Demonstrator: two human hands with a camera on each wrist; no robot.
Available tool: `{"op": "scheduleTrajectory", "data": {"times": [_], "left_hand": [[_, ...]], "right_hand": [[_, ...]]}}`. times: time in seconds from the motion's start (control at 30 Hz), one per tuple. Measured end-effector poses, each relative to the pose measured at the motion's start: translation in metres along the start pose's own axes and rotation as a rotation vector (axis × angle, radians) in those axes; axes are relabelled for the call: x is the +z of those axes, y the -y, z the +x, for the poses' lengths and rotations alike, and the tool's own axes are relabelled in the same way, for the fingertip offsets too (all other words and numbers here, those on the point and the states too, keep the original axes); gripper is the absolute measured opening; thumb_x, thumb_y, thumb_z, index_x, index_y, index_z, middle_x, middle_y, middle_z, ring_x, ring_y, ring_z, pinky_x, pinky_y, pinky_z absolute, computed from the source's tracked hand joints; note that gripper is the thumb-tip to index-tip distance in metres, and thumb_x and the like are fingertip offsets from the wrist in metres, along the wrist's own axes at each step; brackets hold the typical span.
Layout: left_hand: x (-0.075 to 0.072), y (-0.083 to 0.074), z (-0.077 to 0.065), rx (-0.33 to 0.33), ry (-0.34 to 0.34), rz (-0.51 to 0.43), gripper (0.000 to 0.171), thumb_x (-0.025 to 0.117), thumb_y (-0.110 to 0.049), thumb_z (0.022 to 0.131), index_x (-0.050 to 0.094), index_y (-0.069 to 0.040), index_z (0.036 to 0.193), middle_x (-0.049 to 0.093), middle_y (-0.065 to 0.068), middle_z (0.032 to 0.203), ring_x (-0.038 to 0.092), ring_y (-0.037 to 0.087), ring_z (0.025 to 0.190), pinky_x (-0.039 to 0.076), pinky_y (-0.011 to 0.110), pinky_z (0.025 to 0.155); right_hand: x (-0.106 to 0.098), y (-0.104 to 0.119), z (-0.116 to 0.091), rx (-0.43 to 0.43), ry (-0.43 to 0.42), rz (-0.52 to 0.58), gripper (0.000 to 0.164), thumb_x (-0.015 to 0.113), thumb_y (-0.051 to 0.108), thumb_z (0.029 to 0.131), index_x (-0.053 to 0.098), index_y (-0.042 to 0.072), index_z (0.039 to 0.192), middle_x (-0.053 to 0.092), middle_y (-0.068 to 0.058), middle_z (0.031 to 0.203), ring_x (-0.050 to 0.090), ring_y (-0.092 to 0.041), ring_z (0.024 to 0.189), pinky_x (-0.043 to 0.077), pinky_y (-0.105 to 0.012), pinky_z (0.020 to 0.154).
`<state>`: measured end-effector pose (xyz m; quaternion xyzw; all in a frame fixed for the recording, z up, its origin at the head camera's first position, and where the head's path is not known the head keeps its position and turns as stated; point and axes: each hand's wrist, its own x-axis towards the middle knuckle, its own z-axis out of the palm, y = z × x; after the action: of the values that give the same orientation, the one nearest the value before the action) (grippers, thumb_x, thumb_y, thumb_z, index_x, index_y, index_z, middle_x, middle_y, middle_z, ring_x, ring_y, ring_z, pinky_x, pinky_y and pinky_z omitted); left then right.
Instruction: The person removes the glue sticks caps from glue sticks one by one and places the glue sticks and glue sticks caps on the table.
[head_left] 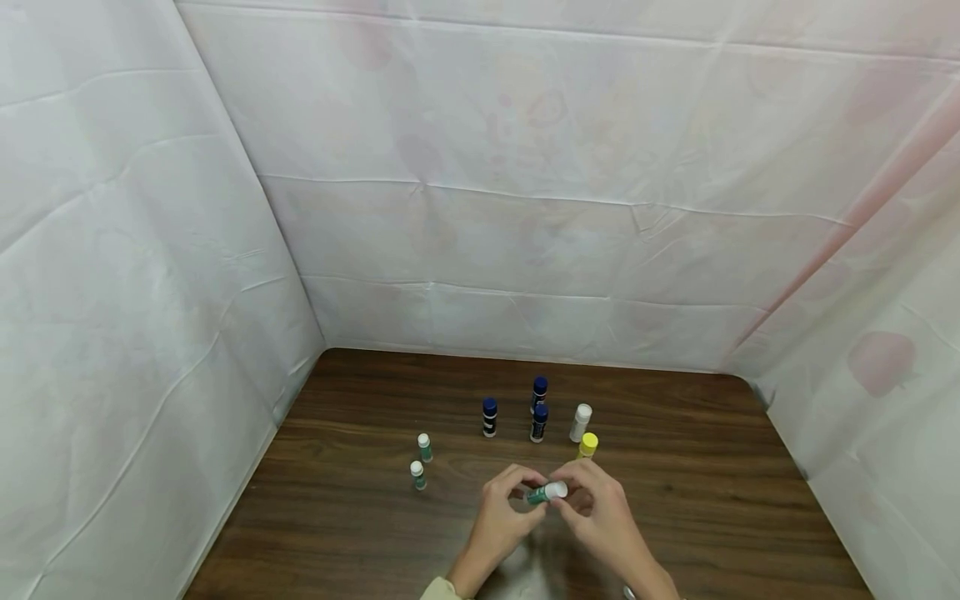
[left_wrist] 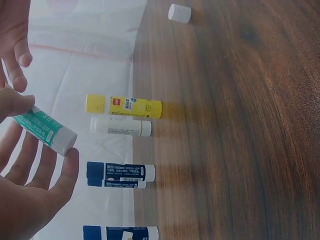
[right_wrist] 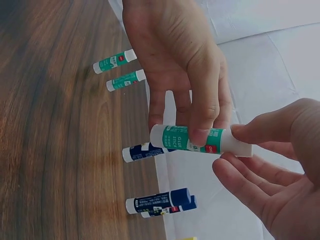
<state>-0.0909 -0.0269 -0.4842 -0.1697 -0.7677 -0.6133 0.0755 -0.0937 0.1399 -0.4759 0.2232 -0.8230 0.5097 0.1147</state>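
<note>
Near the front of the table, my left hand holds a green-and-white glue stick by its green-labelled body, between thumb and fingers. My right hand pinches the white cap at the stick's other end. The stick is tilted, held above the tabletop. Past my right hand stands a yellow glue stick, partly hidden by it in the head view. Beside that is a white glue stick. Two smaller green glue sticks stand upright to the left of my hands.
Three dark blue glue sticks stand upright farther back on the brown wooden table. A loose white cap lies on the wood in the left wrist view. White cloth walls rise along the back and both sides.
</note>
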Motion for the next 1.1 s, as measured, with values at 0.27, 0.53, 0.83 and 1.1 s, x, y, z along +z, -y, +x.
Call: {"op": "scheduleTrajectory", "data": {"times": [0.27,0.53,0.83,1.1], "left_hand": [[0.0,0.002,-0.002,0.006,0.002,0.008,0.025,0.07,0.008,0.073,0.066,-0.004,0.095,0.066,0.011,0.093,0.063,0.028,0.085,0.055,0.037,0.07],[0.0,0.004,-0.004,-0.012,0.002,-0.002,0.023,0.071,0.007,0.074,0.066,-0.004,0.095,0.066,0.011,0.093,0.064,0.027,0.086,0.055,0.039,0.07],[0.009,0.043,-0.008,-0.002,-0.006,-0.002,0.026,0.073,-0.001,0.076,0.066,-0.014,0.097,0.065,-0.001,0.094,0.063,0.016,0.087,0.055,0.032,0.069],[0.008,0.049,-0.008,0.006,0.001,-0.018,0.023,0.073,-0.008,0.078,0.066,-0.017,0.098,0.065,-0.004,0.096,0.062,0.012,0.088,0.055,0.03,0.07]], "right_hand": [[0.002,0.001,0.001,-0.032,0.008,-0.019,0.031,0.075,-0.012,0.07,0.065,0.009,0.09,0.062,0.002,0.088,0.06,-0.011,0.07,0.052,-0.022,0.052],[0.002,0.003,0.002,0.013,0.024,-0.013,0.028,0.075,-0.01,0.072,0.066,0.01,0.089,0.062,0.004,0.087,0.059,-0.008,0.07,0.053,-0.022,0.052],[0.003,0.001,0.001,0.011,0.033,-0.014,0.026,0.075,-0.009,0.072,0.066,0.01,0.088,0.061,0.005,0.085,0.058,-0.007,0.068,0.052,-0.023,0.052],[0.003,0.002,0.003,-0.026,0.027,-0.008,0.024,0.075,-0.008,0.073,0.067,0.011,0.087,0.062,0.004,0.085,0.058,-0.007,0.067,0.052,-0.022,0.051]]}}
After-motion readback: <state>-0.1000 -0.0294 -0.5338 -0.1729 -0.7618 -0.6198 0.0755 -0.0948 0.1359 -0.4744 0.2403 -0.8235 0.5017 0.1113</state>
